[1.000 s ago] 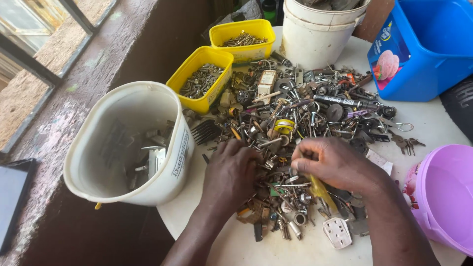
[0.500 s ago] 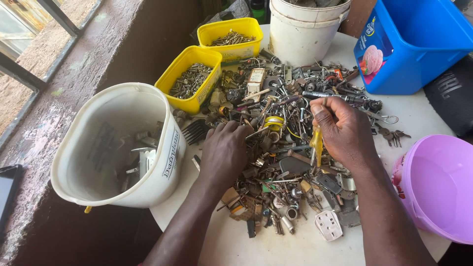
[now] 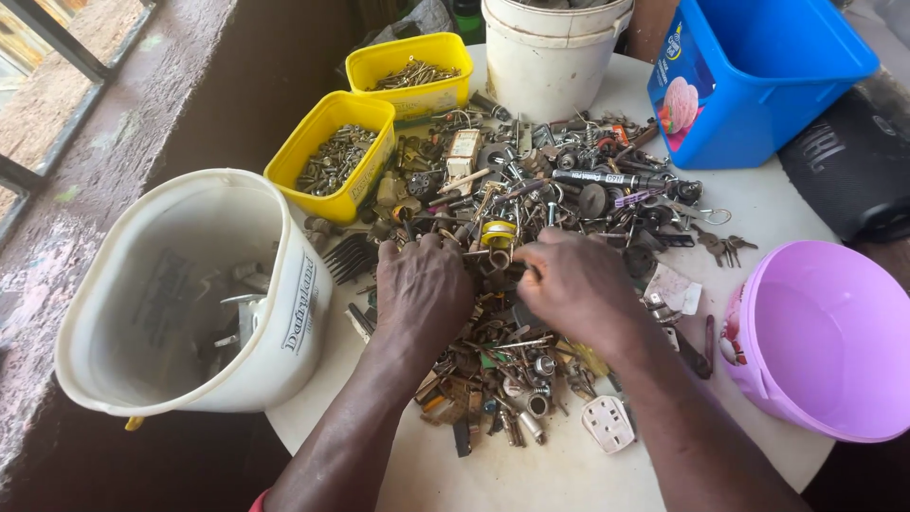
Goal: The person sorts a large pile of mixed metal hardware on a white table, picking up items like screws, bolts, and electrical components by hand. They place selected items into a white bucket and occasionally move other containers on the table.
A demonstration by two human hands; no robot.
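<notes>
1. Both hands are down in the pile of mixed hardware that covers the middle of the round white table: keys, bolts, rings, bits of metal, all tangled together
2. The left hand lies palm down with its fingers curled into the scrap; whether they pinch any one piece, I cannot tell
3. The right hand sits just beside it, fingers bent inward towards the left; its fingertips are hidden, so its grip cannot be read either
4. Right between the two hands sits a small yellow roll, touching neither as far as I can see
5. To the left, the big white bucket leans at the table edge with a few metal parts inside, and two yellow tubs of screws stand behind it
6. Right side: a purple bowl, a blue bin, and a white socket near the front
7. The risks, as I judge them: sharp edges hide in that heap, so bare fingers could get nicked; and a sweep of the forearm could push small pieces off the front rim or nudge that leaning bucket
</notes>
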